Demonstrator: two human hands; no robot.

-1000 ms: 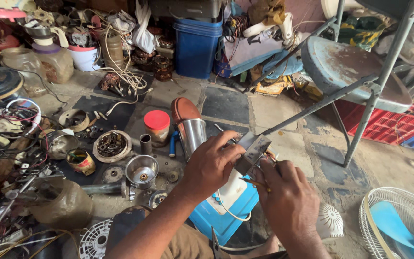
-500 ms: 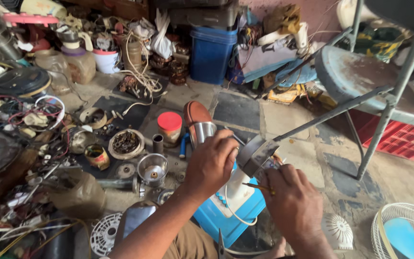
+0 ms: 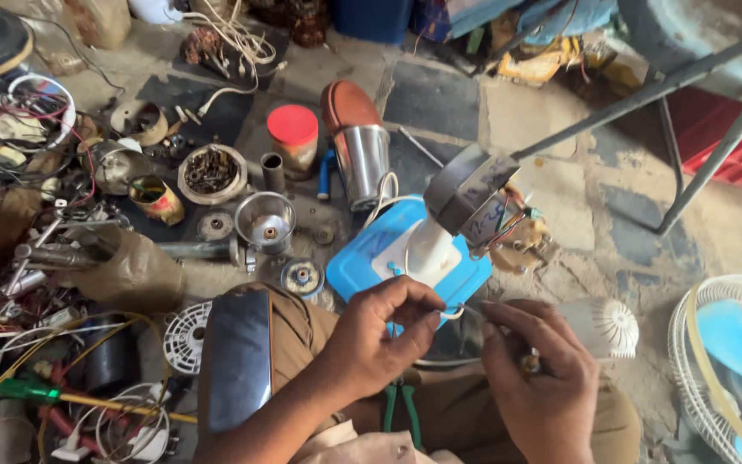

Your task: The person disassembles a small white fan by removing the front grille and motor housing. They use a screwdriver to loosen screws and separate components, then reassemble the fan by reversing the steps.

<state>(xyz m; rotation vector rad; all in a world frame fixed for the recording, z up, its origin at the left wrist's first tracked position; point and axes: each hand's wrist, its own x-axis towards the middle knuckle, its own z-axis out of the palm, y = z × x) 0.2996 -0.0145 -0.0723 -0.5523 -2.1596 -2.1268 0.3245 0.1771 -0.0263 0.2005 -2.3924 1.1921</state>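
both hands (image 3: 380,331) (image 3: 534,369) pinching thin wire (image 3: 455,311) between them, just below the fan motor (image 3: 470,198).
risk: a hard tug could snap the wire or tip the motor off its blue base (image 3: 362,262) above the left hand.

A pale paper label with handwritten marks (image 3: 484,222) wrapped the grey fan motor (image 3: 465,193); a small tin with a yellow-red printed wrapper (image 3: 156,199) lay among floor clutter.

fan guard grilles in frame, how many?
2: a small white round grille on the floor left of the knee, and a large white grille around blue blades at right. Clutter may hide more.
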